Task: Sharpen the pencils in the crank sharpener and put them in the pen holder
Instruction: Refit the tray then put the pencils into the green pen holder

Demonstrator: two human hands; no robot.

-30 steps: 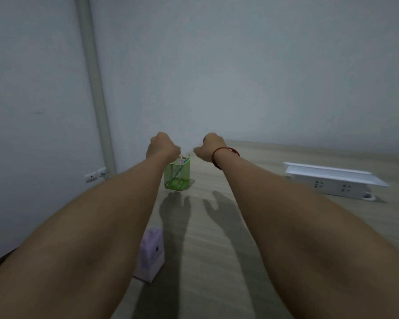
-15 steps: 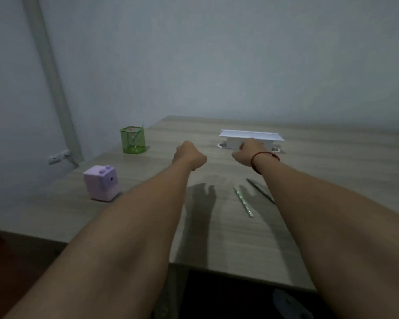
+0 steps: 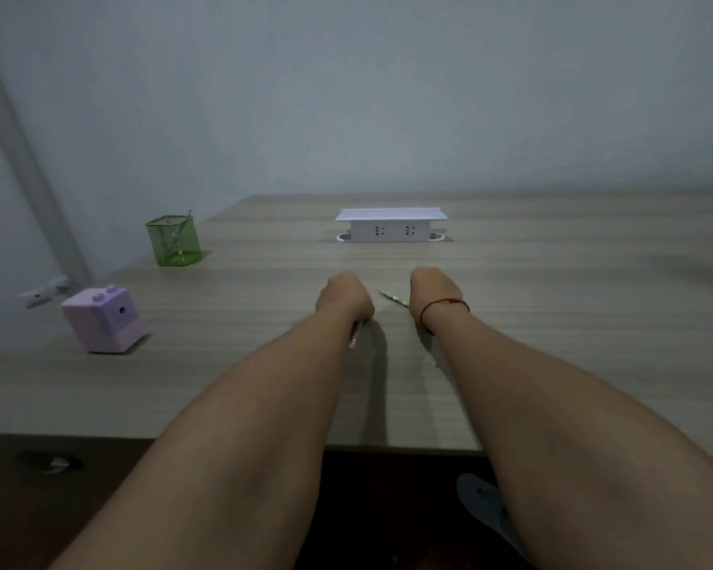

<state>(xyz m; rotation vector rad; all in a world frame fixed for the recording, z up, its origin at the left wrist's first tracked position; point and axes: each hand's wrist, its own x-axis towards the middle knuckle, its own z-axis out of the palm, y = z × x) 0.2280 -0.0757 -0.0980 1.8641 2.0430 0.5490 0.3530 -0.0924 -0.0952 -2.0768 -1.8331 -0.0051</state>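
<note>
Head view: left hand [image 3: 344, 298] covers the near pencil [image 3: 353, 342] and right hand [image 3: 433, 290] the far pencil [image 3: 394, 298], mid-worktop [image 3: 552, 306]. The fingers are curled under, so I cannot tell if they grip. Sharpener [image 3: 104, 318] sits at 9 o'clock, pen holder [image 3: 173, 240] at 10. A weak pinch could let either pencil roll away.

We have one view, a wide-angle camera worn on the head, facing forward and down along both forearms. It sits close above the near edge of the desk [image 3: 552, 364]. The left grip [image 3: 343, 296] and right grip [image 3: 432, 292] fall mid-frame. Beyond the grips the desk runs to the wall [image 3: 387, 96]; nearer than them, dark floor [image 3: 387, 495] shows.
</note>
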